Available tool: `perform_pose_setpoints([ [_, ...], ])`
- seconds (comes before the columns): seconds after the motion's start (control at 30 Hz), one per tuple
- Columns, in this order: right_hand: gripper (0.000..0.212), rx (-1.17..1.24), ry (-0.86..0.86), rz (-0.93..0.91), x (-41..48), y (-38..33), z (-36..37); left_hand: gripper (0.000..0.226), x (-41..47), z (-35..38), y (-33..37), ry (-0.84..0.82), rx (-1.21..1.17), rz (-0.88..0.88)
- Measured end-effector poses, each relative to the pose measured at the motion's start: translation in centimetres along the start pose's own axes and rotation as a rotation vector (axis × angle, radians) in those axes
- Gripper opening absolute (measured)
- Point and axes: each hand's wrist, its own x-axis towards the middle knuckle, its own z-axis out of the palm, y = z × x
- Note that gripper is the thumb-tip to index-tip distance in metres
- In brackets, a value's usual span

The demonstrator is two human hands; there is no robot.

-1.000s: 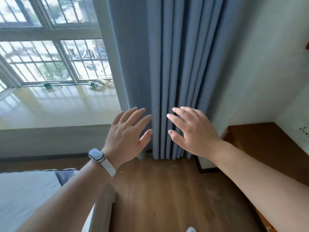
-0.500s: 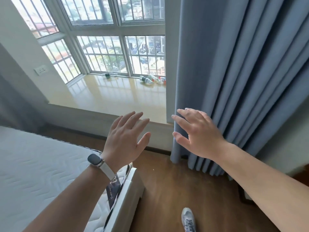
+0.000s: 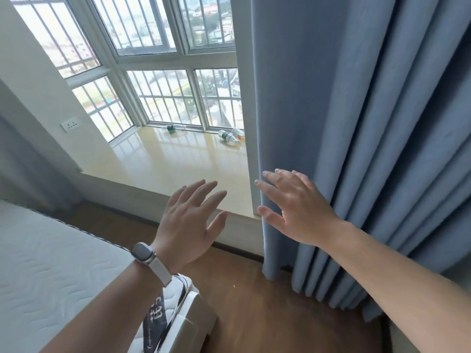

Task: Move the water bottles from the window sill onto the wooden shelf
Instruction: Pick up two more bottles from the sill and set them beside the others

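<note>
Clear plastic water bottles lie on their sides at the far edge of the cream window sill [image 3: 165,164], against the glass. A green-labelled bottle [image 3: 174,128] rests left of centre. Another green-labelled bottle [image 3: 228,137] and one with a red cap [image 3: 238,132] lie at the right, partly behind the curtain edge. My left hand [image 3: 190,224], with a watch on its wrist, hovers open over the sill's near edge. Beside it, my right hand [image 3: 295,207] is open against the curtain. Both hands hold nothing. The wooden shelf is out of view.
A blue-grey curtain [image 3: 369,136] hangs full height on the right, down to the wooden floor [image 3: 254,296]. A white mattress [image 3: 51,276] on a bed frame fills the lower left. A wall socket [image 3: 70,124] sits left of the barred window [image 3: 163,98].
The view has swung left and closer to the window; the wooden furniture at the right has left the frame. Both hands stay open and empty, now over the sill's near edge.
</note>
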Motion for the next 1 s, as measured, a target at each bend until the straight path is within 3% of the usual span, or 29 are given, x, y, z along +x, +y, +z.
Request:
perform_pose_setpoints([
  [0.53,0.051,0.056,-0.011,-0.135,11.3,2.5,5.2,0.044,4.6,4.5,-7.7,-0.002,0.104,-0.102],
  [1.0,0.059,-0.078,-0.068,-0.205,31.4,-1.0,10.0,0.053,12.1,5.8,-26.6,-0.056,0.076,-0.216],
])
